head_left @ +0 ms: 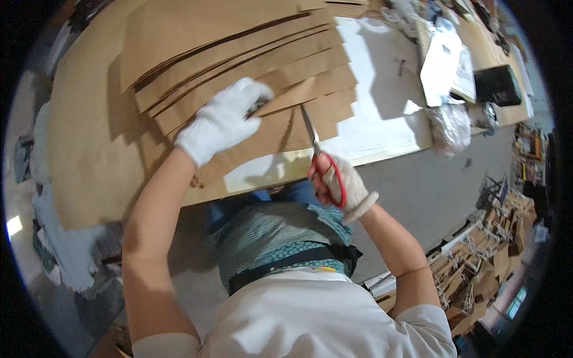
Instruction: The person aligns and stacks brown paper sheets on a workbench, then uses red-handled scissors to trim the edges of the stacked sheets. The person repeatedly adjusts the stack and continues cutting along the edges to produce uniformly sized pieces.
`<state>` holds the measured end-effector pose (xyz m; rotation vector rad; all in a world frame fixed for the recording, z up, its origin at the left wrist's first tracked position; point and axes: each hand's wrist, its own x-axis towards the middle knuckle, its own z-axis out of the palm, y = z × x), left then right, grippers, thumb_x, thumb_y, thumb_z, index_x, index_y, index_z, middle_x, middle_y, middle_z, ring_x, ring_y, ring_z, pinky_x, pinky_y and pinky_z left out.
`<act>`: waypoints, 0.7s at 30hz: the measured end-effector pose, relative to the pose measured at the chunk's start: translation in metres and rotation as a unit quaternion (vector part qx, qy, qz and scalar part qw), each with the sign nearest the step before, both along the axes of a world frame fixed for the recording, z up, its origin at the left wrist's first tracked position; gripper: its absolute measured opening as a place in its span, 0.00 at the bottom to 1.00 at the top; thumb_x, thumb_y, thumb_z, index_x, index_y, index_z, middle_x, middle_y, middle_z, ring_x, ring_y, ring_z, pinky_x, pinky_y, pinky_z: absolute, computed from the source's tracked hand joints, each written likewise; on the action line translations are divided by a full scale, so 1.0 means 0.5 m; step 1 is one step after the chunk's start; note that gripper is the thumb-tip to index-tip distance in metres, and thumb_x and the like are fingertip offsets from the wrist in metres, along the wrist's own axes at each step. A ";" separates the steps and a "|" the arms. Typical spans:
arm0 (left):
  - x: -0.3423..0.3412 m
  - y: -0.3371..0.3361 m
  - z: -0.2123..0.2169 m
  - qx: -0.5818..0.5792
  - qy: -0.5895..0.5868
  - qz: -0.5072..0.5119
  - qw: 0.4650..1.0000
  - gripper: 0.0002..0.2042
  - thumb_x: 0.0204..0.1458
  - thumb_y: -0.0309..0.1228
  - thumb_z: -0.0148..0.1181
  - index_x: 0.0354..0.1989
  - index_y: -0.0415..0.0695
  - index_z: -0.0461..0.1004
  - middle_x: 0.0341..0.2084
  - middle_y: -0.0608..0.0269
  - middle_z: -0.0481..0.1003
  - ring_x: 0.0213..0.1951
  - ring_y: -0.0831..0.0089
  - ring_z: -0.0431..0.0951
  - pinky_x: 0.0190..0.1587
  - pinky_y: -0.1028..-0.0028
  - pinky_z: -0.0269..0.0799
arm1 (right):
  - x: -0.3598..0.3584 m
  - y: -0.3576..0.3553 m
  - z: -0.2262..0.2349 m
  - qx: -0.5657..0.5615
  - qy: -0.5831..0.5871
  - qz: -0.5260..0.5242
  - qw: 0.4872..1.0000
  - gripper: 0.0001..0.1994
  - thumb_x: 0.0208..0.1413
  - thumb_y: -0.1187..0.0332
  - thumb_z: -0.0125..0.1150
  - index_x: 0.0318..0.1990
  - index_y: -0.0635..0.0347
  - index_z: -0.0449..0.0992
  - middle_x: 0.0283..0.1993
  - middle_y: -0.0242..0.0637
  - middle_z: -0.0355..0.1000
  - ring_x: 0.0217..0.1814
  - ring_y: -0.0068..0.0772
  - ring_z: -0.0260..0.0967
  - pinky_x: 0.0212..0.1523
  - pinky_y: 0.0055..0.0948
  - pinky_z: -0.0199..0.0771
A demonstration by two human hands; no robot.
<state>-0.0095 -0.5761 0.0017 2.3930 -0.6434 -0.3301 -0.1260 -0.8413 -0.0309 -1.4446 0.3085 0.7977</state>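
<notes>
Overlapping brown paper sheets (239,59) lie fanned out in stepped layers on the table, their edges running slantwise. My left hand (224,116), in a white glove, is over the lower layers. Its fingers are bent and its thumb stands apart from them; the shaded gap between shows no clear grip on a sheet. My right hand (346,185) wears a pale glove with some fingers bare. It grips red-handled scissors (311,130) through their loops. The blades point away from me, and their tips lie against or just above a sheet's edge; contact is hard to tell.
Under the paper is a pale wooden table (83,149), with a white sheet (382,113) right of the stack. A clear plastic bundle (450,128) and a black box (498,85) sit at the right end. Tied cardboard bundles (477,268) stand on the floor at lower right.
</notes>
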 end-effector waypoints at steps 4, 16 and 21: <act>0.047 0.022 0.005 -0.013 0.108 -0.041 0.993 0.21 0.49 0.26 0.62 0.55 0.44 0.72 0.44 0.60 0.72 0.45 0.71 0.75 0.49 0.73 0.74 | -0.046 0.134 0.027 0.117 0.083 0.171 0.975 0.36 0.59 0.31 0.51 0.42 0.64 0.72 0.26 0.34 0.69 0.27 0.30 0.72 0.28 0.31 0.75; 0.055 0.026 -0.006 0.024 -0.070 0.010 0.997 0.11 0.49 0.27 0.57 0.43 0.43 0.74 0.39 0.52 0.75 0.44 0.60 0.78 0.50 0.67 0.75 | -0.038 0.247 0.048 0.028 0.086 0.206 0.974 0.31 0.59 0.34 0.56 0.33 0.61 0.70 0.19 0.29 0.62 0.15 0.26 0.64 0.15 0.25 0.68; 0.066 0.028 0.043 0.104 -0.281 0.126 0.946 0.08 0.50 0.23 0.55 0.36 0.50 0.75 0.37 0.63 0.76 0.38 0.56 0.80 0.40 0.60 0.77 | -0.018 0.112 0.062 0.068 0.120 0.085 0.987 0.34 0.59 0.29 0.46 0.38 0.57 0.69 0.22 0.30 0.65 0.20 0.28 0.67 0.20 0.28 0.67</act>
